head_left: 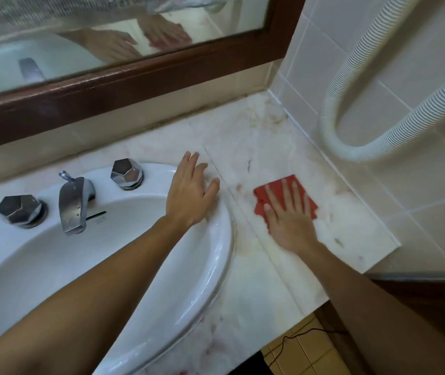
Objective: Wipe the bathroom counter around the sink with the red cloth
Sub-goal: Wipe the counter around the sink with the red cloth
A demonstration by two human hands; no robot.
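Head view | red cloth: flat on marble counter, right of sink | right hand: fingers straight and spread, pressing cloth | left hand: fingers relaxed, apart, over sink's right rim, holding nothing | faucet, two faceted knobs: behind sink's basin | mirror, corrugated hose: beyond sink.

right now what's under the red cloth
The red cloth lies flat on the marble counter, pressed down by the right hand. The counter surface beneath it is covered, so any stains there cannot be seen.
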